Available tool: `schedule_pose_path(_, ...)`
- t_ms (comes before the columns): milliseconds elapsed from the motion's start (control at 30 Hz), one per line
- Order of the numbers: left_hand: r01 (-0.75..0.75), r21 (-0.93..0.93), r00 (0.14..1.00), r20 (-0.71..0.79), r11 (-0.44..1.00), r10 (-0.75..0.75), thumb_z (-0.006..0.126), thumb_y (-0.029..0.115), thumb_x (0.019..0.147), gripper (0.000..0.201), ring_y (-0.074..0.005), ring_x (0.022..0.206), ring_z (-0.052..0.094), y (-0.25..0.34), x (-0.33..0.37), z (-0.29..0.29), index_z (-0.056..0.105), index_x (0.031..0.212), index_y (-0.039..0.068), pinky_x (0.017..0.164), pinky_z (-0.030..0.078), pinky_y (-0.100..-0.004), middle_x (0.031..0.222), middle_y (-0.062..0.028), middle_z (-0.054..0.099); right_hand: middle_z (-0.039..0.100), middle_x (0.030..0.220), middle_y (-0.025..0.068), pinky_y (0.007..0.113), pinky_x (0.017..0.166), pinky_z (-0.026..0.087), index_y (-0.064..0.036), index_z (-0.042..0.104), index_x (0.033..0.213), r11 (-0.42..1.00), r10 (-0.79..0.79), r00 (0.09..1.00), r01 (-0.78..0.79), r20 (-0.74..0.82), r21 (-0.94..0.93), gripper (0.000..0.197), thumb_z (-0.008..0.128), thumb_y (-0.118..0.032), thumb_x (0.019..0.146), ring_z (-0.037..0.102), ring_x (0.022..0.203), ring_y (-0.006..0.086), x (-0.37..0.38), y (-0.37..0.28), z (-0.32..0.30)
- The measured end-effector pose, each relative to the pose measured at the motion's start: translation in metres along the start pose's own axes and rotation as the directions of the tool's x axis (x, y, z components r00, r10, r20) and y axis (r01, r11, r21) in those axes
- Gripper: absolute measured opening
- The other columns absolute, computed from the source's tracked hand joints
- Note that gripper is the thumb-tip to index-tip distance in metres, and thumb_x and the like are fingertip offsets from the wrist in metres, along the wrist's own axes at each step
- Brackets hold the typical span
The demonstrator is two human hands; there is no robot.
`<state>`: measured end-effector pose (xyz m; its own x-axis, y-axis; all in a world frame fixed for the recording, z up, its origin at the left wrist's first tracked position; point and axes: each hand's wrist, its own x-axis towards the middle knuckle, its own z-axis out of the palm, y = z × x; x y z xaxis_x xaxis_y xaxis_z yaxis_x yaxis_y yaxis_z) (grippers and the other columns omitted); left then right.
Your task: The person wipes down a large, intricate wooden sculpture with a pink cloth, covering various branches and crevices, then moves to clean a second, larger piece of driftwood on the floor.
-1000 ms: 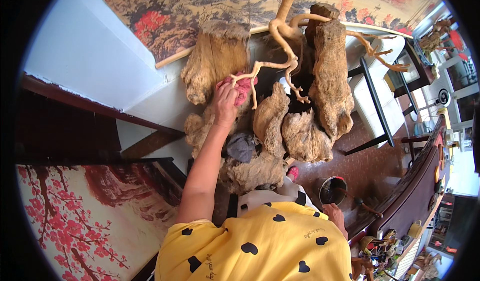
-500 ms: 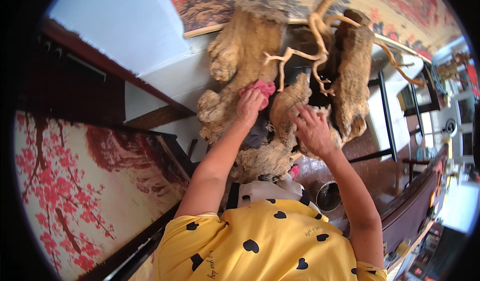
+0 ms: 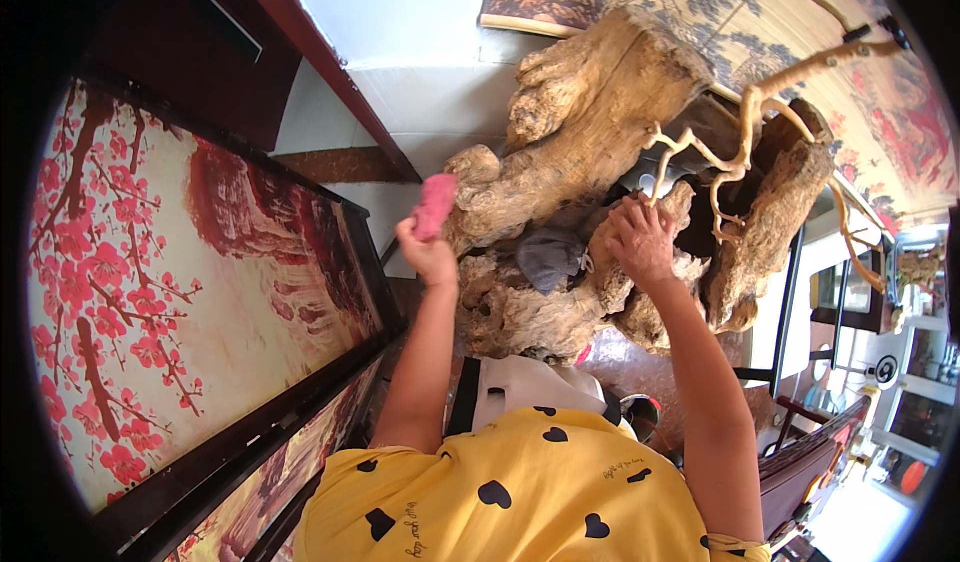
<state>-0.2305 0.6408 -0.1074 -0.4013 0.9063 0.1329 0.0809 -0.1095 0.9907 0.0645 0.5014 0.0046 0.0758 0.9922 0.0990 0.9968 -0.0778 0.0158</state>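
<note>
My left hand [image 3: 428,257] grips a folded pink cloth [image 3: 435,207] beside the left edge of a big, knotted wooden root carving [image 3: 590,112]. The cloth stands up out of the fist, at the wood's outer knob. My right hand [image 3: 642,242] rests with fingers spread on a lower lobe of the root, holding nothing. Between the two hands a dark grey cloth bundle [image 3: 548,259] sits in a hollow of the wood. A pale, bare branch [image 3: 745,137] reaches over the root just past my right hand.
A dark-framed panel painted with pink blossoms [image 3: 200,292] stands close at the left. Behind the root hangs a wall painting [image 3: 670,7]. To the right are a black metal-legged white seat [image 3: 785,312] and a dark red-brown piece of furniture [image 3: 815,472]. A round bin [image 3: 640,417] stands on the floor.
My left hand has carried the pink cloth off the root's inner surface, outward to its left side. My right hand stays on the lower lobe. The whole view has swung left.
</note>
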Motion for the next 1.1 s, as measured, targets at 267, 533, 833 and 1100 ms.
schedule_pose_path(267, 0.607, -0.229, 0.784, 0.015, 0.761, -0.620, 0.059, -0.020, 0.067, 0.043, -0.0170, 0.077, 0.060, -0.097, 0.023, -0.004, 0.052, 0.099, 0.008, 0.057, 0.049, -0.0302, 0.099, -0.0041, 0.062, 0.059, 0.129, 0.0000, 0.049, 0.106, 0.028, -0.0176, 0.068, 0.110, 0.985, 0.156, 0.979, -0.164, -0.131, -0.057, 0.027, 0.058, -0.025, 0.085, 0.045, 0.132, 0.0236, 0.010, -0.019, 0.015)
schedule_pose_path(533, 0.567, -0.311, 0.822, 0.280, 0.763, -0.497, 0.059, -0.018, 0.072, 0.045, -0.0156, 0.100, 0.060, -0.040, 0.003, -0.013, 0.057, 0.111, 0.006, 0.083, 0.052, -0.0290, 0.110, -0.0013, 0.059, 0.060, 0.128, 0.0025, 0.051, 0.107, 0.027, -0.0175, 0.070, 0.107, 0.988, 0.128, 0.978, -0.141, -0.167, -0.068, 0.028, 0.061, -0.021, 0.081, 0.047, 0.132, 0.0247, 0.011, -0.018, 0.020)
schedule_pose_path(833, 0.166, 0.092, 0.977, 0.122, 0.982, -0.177, 0.063, -0.008, 0.082, 0.021, -0.0128, 0.083, 0.060, -0.080, 0.124, 0.014, 0.056, 0.098, 0.004, 0.072, 0.050, -0.0289, 0.097, -0.0050, 0.064, 0.058, 0.131, 0.0023, 0.056, 0.107, 0.024, -0.0168, 0.068, 0.110, 0.989, 0.109, 0.989, -0.118, -0.099, -0.088, 0.036, 0.057, -0.018, 0.076, 0.044, 0.134, 0.0274, 0.012, -0.021, 0.014)
schedule_pose_path(1100, 0.388, 0.081, 0.559, 0.771, 0.918, -0.304, 0.057, -0.004, 0.088, 0.018, -0.0171, 0.098, 0.067, 0.029, 0.124, 0.072, 0.058, 0.106, 0.001, 0.076, 0.057, -0.0285, 0.111, -0.0086, 0.068, 0.059, 0.130, 0.0051, 0.051, 0.109, 0.025, -0.0136, 0.070, 0.109, 0.991, 0.092, 0.990, -0.101, -0.104, -0.087, 0.040, 0.052, -0.019, 0.074, 0.046, 0.130, 0.0294, 0.014, -0.017, 0.013)
